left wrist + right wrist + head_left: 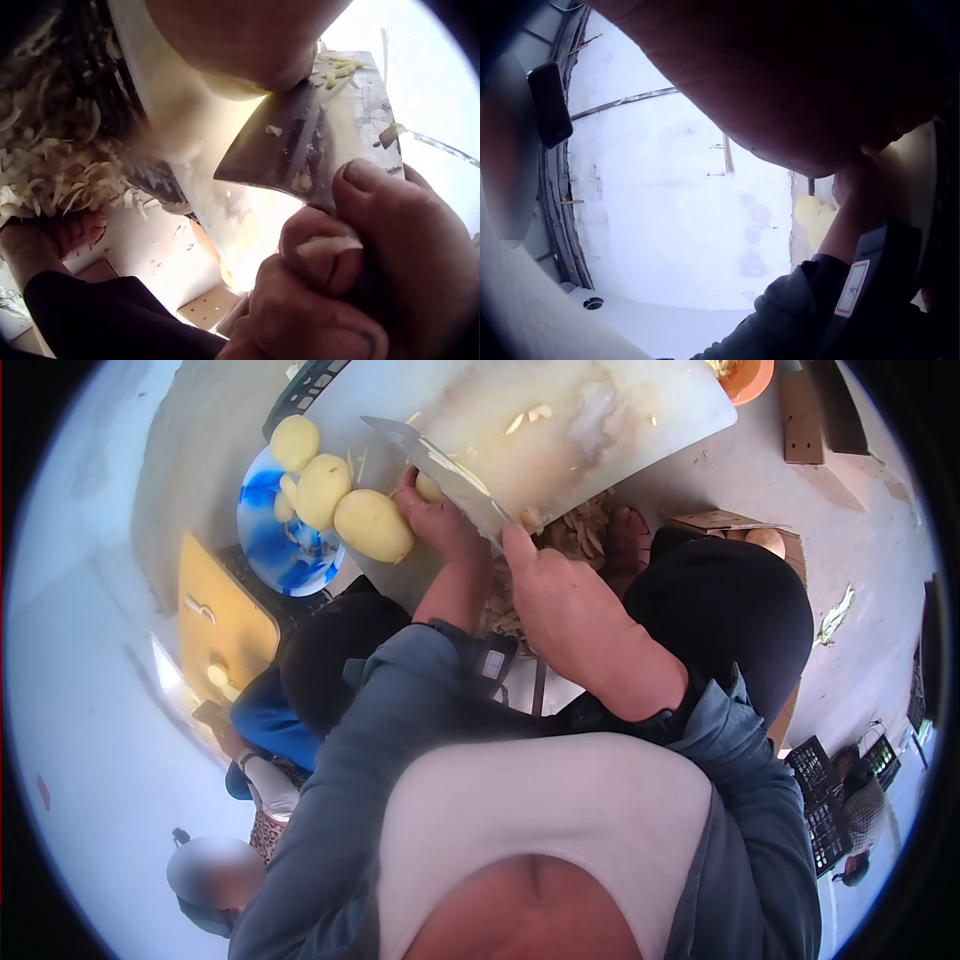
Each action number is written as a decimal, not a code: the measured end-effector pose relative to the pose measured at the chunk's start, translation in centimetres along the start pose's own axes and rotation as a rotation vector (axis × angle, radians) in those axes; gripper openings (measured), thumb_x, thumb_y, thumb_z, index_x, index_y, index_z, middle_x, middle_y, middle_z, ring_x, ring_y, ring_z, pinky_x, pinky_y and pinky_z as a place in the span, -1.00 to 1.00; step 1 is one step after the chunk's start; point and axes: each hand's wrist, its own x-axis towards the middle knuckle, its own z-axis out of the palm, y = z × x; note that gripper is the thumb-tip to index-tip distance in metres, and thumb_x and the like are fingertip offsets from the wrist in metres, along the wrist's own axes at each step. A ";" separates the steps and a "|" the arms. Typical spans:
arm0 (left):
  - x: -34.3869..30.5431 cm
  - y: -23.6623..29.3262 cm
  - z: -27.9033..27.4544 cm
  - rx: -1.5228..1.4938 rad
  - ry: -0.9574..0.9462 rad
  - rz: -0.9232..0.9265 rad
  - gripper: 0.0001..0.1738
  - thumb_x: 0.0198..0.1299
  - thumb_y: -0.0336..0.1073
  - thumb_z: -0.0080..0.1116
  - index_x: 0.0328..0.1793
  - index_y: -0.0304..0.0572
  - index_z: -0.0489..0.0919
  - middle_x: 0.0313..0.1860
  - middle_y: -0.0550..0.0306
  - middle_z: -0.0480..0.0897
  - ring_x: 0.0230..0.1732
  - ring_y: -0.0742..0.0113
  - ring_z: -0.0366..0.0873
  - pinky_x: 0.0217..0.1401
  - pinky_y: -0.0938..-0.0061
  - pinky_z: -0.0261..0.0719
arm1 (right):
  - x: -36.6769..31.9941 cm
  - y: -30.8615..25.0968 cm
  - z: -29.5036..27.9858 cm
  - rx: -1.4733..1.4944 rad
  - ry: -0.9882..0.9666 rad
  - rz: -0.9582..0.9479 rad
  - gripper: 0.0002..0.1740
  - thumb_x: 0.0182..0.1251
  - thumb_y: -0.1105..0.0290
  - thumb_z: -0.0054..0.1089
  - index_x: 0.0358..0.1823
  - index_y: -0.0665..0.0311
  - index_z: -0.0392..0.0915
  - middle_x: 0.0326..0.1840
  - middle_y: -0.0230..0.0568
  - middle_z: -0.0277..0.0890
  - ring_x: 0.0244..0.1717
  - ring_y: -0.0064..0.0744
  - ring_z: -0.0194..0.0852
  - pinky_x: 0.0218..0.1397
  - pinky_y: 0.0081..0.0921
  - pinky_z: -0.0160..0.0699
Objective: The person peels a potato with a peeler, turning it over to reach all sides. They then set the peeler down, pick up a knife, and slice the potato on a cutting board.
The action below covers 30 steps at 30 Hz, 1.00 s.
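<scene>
A broad knife (445, 472) is gripped by the right hand (575, 615), its blade angled over the white board (660, 400). Beside the blade, the left hand (445, 525) holds a peeled potato piece (428, 487) on the board. In the left wrist view the right hand (337, 277) wraps the handle, and bits of potato cling to the blade (289, 142). The potato piece (236, 86) shows there under the left hand (240, 37). Peeled whole potatoes (373, 526) lie left of the left hand. In the right wrist view the right hand (780, 90) is dark.
A blue and white bowl (262, 550) is at the left beside the potatoes. Peelings (580, 532) lie below the board near a bare foot (628, 535). An orange bowl (750, 382) and cardboard boxes (830, 450) are at the right. Other people are at both lower sides.
</scene>
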 end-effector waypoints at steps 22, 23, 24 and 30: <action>-1.6 2.1 0.6 0.134 -0.053 0.048 -0.62 0.26 -0.26 0.08 0.12 -0.30 0.35 -0.08 0.04 0.48 -0.08 0.31 0.46 0.01 0.46 0.46 | 3.3 2.2 1.1 0.074 0.010 0.015 -0.79 0.12 0.59 0.00 -0.22 0.41 0.22 -0.54 0.18 0.49 -0.44 0.13 0.55 -0.38 -0.11 0.54; -1.5 2.2 0.6 0.261 -0.049 0.106 -0.62 0.27 -0.26 0.07 0.13 -0.30 0.35 -0.08 0.03 0.48 -0.08 0.30 0.46 0.00 0.46 0.45 | 3.7 2.3 1.2 0.074 0.010 0.044 -0.79 0.12 0.59 0.00 -0.23 0.40 0.22 -0.54 0.17 0.49 -0.44 0.14 0.55 -0.37 -0.10 0.54; -1.5 2.3 0.5 0.388 -0.046 0.163 -0.62 0.27 -0.27 0.06 0.13 -0.30 0.34 -0.08 0.03 0.48 -0.08 0.30 0.46 0.00 0.45 0.45 | 3.9 2.4 1.4 0.075 0.008 0.075 -0.80 0.13 0.58 0.00 -0.23 0.39 0.22 -0.54 0.17 0.49 -0.45 0.15 0.54 -0.36 -0.09 0.53; -1.5 2.3 0.6 0.188 -0.054 0.057 -0.56 0.25 -0.23 0.10 0.17 -0.28 0.32 -0.05 -0.05 0.48 -0.06 0.23 0.45 0.04 0.43 0.43 | 5.2 2.8 2.6 0.046 0.059 0.074 -0.78 0.15 0.51 0.03 -0.22 0.38 0.23 -0.49 0.18 0.52 -0.42 0.17 0.54 -0.34 -0.07 0.53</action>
